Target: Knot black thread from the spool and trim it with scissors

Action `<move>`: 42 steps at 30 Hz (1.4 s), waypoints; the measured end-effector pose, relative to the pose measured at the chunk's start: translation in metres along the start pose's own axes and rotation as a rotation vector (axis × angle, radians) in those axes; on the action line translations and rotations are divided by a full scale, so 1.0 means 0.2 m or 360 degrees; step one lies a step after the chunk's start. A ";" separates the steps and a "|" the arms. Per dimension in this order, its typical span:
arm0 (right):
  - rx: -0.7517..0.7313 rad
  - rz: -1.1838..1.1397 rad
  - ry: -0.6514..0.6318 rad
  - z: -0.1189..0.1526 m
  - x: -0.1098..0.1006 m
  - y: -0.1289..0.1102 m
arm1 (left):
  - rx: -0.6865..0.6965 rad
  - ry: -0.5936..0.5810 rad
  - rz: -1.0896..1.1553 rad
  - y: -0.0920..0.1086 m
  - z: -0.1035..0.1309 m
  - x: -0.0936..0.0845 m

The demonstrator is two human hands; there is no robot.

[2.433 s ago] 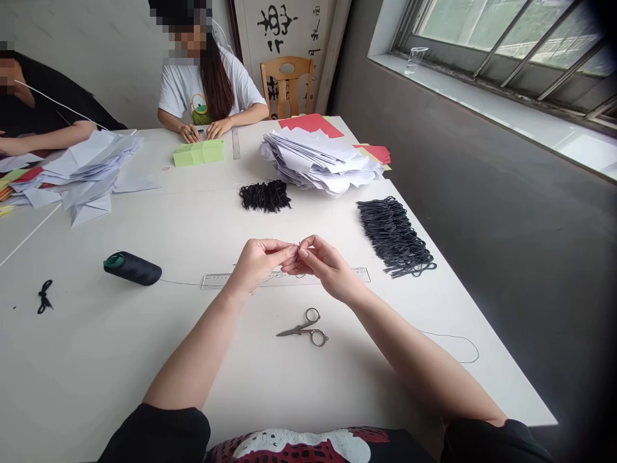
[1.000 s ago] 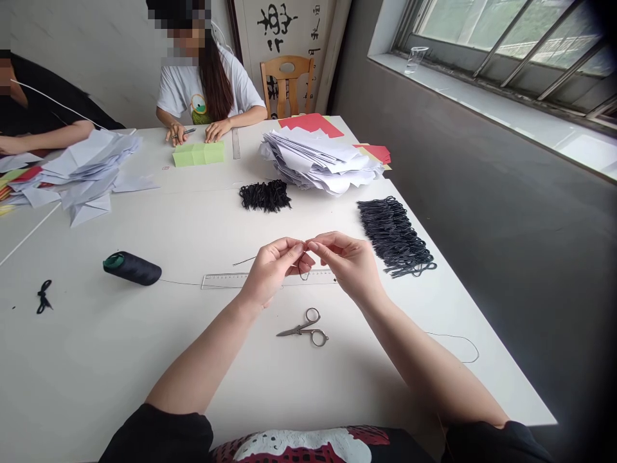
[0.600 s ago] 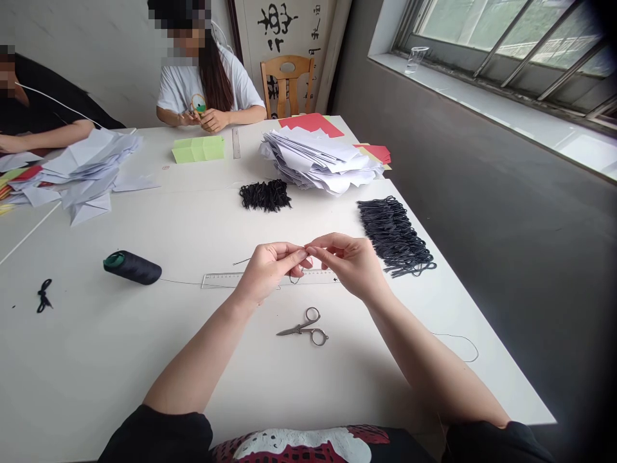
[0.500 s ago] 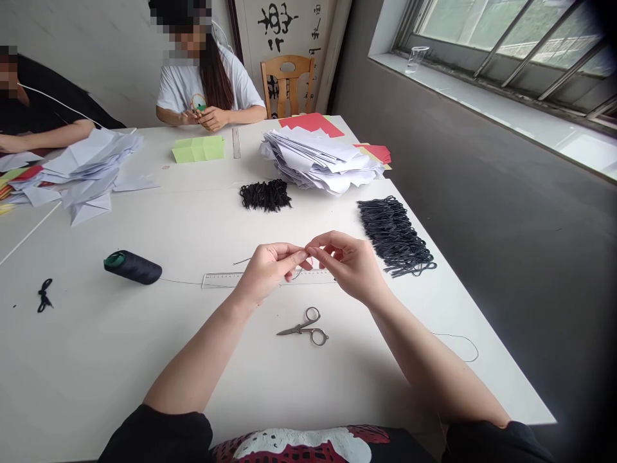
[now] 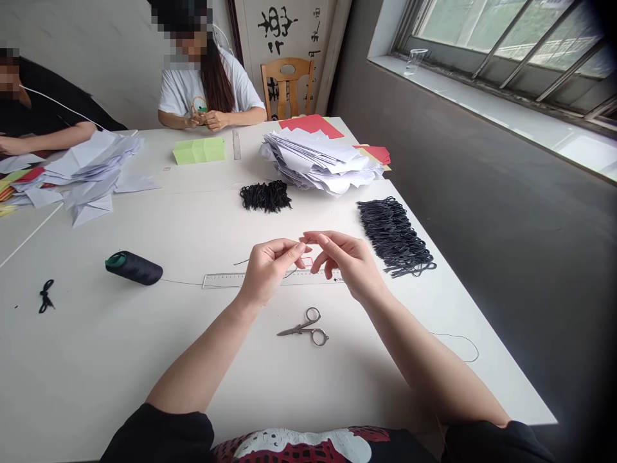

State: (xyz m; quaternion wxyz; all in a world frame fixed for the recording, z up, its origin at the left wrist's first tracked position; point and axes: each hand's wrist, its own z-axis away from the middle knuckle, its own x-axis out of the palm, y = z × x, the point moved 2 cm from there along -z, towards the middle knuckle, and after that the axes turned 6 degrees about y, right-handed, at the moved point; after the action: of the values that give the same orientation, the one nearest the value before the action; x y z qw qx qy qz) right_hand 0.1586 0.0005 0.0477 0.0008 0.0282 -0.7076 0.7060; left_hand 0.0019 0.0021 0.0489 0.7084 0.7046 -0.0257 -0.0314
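Observation:
Both hands meet above the middle of the table. My left hand [image 5: 273, 263] pinches a thin black cord [image 5: 290, 273], whose loose ends hang below and to the left of the fingers. My right hand [image 5: 342, 257] has its thumb and forefinger on the cord's upper end, close to the left fingertips. Beneath the hands lies a clear ruler [image 5: 224, 280]. Small scissors [image 5: 303, 327] rest on the table nearer to me, blades pointing left. A spool of black thread [image 5: 135, 267] lies on its side at the left, its thread running towards the ruler.
Rows of black cord loops [image 5: 395, 235] lie at the right, a smaller black bundle [image 5: 265, 195] farther back. Behind stands a pile of white paper [image 5: 321, 157]. A knotted black cord [image 5: 46, 296] lies far left. Across the table sits a person in a white shirt [image 5: 241, 83]; another sits at left.
My right thumb and fingers have shifted slightly and spread a little at the cord's end. My left hand keeps its pinch, nearly in place.

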 end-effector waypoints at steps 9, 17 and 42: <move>0.0014 -0.0093 -0.0046 0.00 0.00 0.01 | 0.0161 -0.0016 -0.0088 0.00 0.00 -0.01; -0.0229 0.0036 -0.0025 0.01 0.00 0.01 | 0.0130 -0.0035 -0.0075 0.01 0.00 -0.01; -0.0418 0.0452 0.0114 0.04 -0.02 -0.05 | 0.0155 0.0000 -0.0189 0.01 0.02 0.00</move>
State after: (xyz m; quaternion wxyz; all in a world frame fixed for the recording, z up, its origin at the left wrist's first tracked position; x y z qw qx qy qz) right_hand 0.1630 -0.0072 0.0582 -0.0699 -0.0975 -0.7900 0.6012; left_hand 0.0016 -0.0016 0.0506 0.6703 0.7385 0.0146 -0.0722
